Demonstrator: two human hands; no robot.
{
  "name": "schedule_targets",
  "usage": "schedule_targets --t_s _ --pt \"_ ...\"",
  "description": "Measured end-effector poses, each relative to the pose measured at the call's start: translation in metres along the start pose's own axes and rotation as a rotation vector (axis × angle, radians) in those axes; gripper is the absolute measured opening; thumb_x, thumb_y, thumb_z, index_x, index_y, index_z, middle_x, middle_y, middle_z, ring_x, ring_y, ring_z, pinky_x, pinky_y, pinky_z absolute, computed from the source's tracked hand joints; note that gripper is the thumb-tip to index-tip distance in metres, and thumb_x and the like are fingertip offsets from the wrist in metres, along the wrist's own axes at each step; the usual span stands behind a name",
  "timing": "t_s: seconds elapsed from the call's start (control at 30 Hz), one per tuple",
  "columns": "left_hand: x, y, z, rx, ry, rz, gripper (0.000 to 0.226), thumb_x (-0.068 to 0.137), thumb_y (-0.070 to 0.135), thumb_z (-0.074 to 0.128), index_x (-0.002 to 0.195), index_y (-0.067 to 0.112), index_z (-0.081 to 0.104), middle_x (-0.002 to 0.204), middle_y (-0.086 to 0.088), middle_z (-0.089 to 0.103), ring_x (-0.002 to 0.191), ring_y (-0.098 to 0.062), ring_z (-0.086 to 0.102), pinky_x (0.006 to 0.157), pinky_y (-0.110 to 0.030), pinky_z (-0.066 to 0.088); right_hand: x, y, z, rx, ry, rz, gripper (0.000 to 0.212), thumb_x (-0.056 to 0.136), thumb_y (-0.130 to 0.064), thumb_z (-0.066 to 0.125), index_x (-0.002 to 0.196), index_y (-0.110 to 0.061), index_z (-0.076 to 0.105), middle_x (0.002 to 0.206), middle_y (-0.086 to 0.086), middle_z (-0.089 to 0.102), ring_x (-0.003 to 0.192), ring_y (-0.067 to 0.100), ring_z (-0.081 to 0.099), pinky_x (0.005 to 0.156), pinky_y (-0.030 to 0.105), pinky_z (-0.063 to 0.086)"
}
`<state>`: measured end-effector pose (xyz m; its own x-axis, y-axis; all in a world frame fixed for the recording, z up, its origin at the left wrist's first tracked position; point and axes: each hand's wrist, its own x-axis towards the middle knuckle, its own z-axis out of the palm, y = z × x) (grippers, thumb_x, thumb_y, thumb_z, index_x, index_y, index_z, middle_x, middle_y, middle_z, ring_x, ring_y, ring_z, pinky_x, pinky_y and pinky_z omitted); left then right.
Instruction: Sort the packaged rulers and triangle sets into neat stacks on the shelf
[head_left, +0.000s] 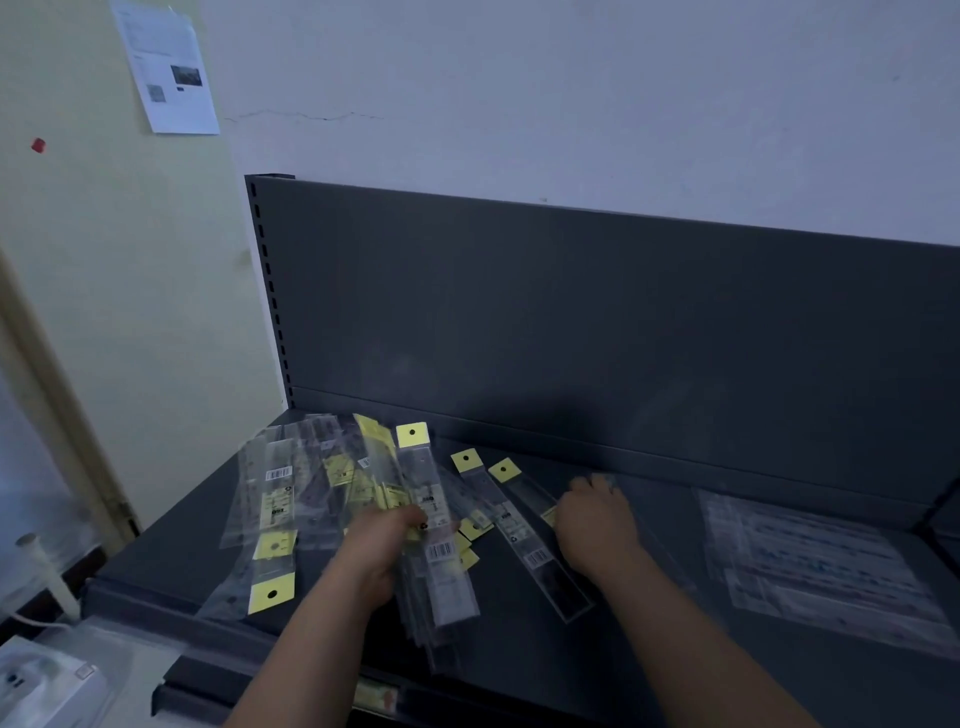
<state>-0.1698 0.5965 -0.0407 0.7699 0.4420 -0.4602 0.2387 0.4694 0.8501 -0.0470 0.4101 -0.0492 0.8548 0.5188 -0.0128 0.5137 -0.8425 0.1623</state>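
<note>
Dark shelf (530, 654), left hand (382, 540) clamped round ruler bundle (447, 587), right hand (597, 525) knuckles up, fingers curled — grip unclear.

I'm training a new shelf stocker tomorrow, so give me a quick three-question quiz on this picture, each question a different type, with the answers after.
1. True or false: the left hand grips a bundle of packaged rulers.
2. The header cards on the ruler packs are: A red, B yellow, C blue.
3. Fill in: the flat stack of clear packs lies to the ___ of the right hand.
Key: 1 true; 2 B; 3 right.
</note>
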Motion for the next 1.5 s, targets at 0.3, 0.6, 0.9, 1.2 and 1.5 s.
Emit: schedule_targets --t_s 0.3,0.6,0.9,1.2,1.5 --pt "0.018 0.003 0.031 0.119 -0.047 -0.056 0.013 0.093 -0.002 0.049 0.101 0.001 0.059 0.082 -0.016 0.068 0.065 -0.027 0.066 0.049 -0.032 0.052 -0.001 -0.014 -0.011 0.227 0.016 0.11 0.029 0.091 -0.001 0.046 0.065 -0.013 0.038 0.108 0.009 0.066 0.098 0.021 0.063 0.067 0.024 0.039" --pt "0.017 0.014 -0.004 0.245 0.069 -0.063 0.014 0.091 -0.008 0.044 0.092 -0.002 0.055 0.082 -0.021 0.061 0.068 -0.033 0.06 0.056 -0.036 0.049 0.009 -0.026 -0.016 0.542 -0.142 0.324 0.019 0.081 -0.018 0.059 0.069 -0.013 0.046 0.069 -0.001 0.048 0.075 0.022 0.053 0.059 0.022 0.039" --pt "0.008 0.024 -0.019 0.247 -0.012 -0.079 0.014 0.092 -0.007 0.045 0.096 -0.003 0.057 0.08 -0.019 0.063 0.067 -0.031 0.062 0.053 -0.034 0.049 -0.007 -0.046 -0.036 0.404 -0.349 0.347 0.028 0.075 -0.024 0.071 0.092 -0.011 0.053 0.095 0.004 0.061 0.095 0.023 0.065 0.073 0.029 0.05" --pt "0.001 0.028 -0.029 0.202 -0.065 -0.044 0.019 0.092 -0.006 0.046 0.106 -0.005 0.058 0.089 -0.022 0.065 0.074 -0.034 0.064 0.06 -0.038 0.053 -0.009 -0.05 -0.036 0.468 -0.395 0.476 0.022 0.079 -0.018 0.07 0.098 -0.009 0.062 0.092 0.007 0.064 0.096 0.025 0.065 0.071 0.028 0.048" --pt "0.004 0.025 -0.023 0.062 -0.071 -0.067 0.024 0.088 -0.001 0.062 0.111 -0.004 0.057 0.097 -0.024 0.066 0.077 -0.036 0.067 0.061 -0.043 0.057 -0.027 -0.061 -0.046 1.735 -0.062 0.426 0.004 0.088 0.0 0.062 0.087 -0.003 0.064 0.081 0.014 0.069 0.065 0.021 0.065 0.06 0.033 0.055"
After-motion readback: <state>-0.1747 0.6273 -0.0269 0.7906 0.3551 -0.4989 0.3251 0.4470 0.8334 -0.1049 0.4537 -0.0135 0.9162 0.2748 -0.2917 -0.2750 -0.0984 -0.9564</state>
